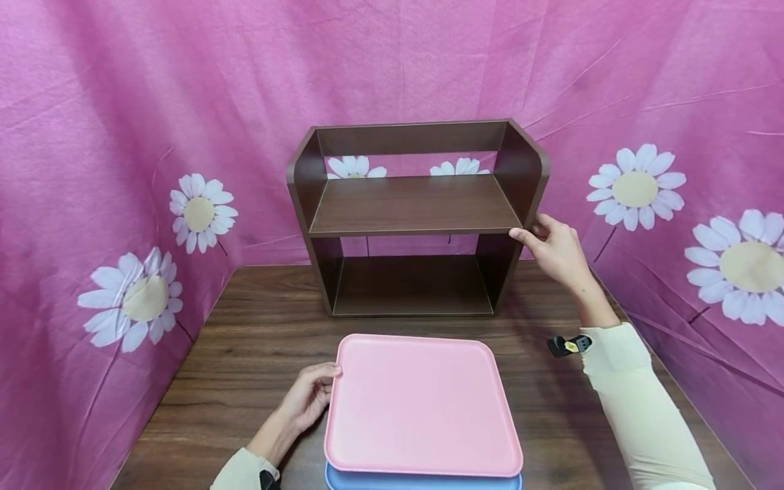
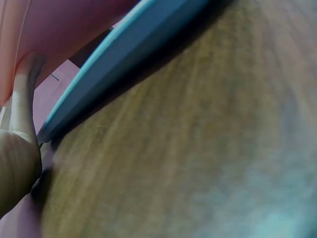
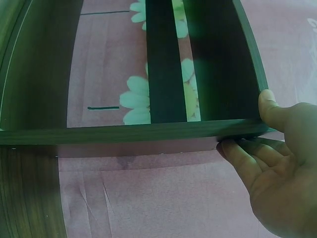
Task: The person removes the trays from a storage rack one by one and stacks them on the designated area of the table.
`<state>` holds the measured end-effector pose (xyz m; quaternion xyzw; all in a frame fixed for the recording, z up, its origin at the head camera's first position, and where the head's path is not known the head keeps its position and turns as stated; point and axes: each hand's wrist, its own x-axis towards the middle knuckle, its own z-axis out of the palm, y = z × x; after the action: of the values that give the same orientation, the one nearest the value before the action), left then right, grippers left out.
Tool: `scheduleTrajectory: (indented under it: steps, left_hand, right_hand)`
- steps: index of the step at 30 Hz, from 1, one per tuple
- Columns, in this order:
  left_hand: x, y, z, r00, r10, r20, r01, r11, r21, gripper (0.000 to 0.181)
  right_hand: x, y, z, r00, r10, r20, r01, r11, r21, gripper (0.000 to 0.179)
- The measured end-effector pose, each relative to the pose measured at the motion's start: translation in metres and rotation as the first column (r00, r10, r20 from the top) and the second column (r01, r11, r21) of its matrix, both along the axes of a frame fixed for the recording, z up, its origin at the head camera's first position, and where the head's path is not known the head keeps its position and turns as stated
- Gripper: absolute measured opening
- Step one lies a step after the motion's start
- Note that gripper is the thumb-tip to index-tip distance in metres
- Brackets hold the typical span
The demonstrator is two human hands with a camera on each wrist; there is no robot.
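Note:
A pink tray (image 1: 422,408) lies at the front of the table above a blue tray (image 1: 422,482), whose front edge shows beneath it. My left hand (image 1: 307,400) holds the pink tray by its left rim. In the left wrist view a gap separates the pink tray (image 2: 74,27) from the blue tray (image 2: 116,67), with fingers against the pink one's underside. A dark brown two-tier shelf (image 1: 416,204) stands upright behind the trays. My right hand (image 1: 560,253) grips its right side panel, thumb on the front edge and fingers behind in the right wrist view.
The wooden table (image 1: 245,354) extends around the trays and shelf. A pink curtain (image 1: 245,88) with white flowers hangs behind and along both sides. Under my right wrist dangles a black strap (image 1: 566,346).

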<state>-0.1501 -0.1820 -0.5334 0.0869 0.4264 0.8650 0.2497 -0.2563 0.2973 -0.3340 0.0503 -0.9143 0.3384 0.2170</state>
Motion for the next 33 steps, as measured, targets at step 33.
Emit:
scheduleTrajectory:
  steps: [33]
  left_hand:
    - [0.0063,-0.0064,0.0034,0.996,-0.074,0.056,0.079,0.991,-0.109,0.045]
  right_hand:
    - [-0.0035,0.0025,-0.0040,1.000,0.010,0.000,-0.010,1.000,-0.016,0.043]
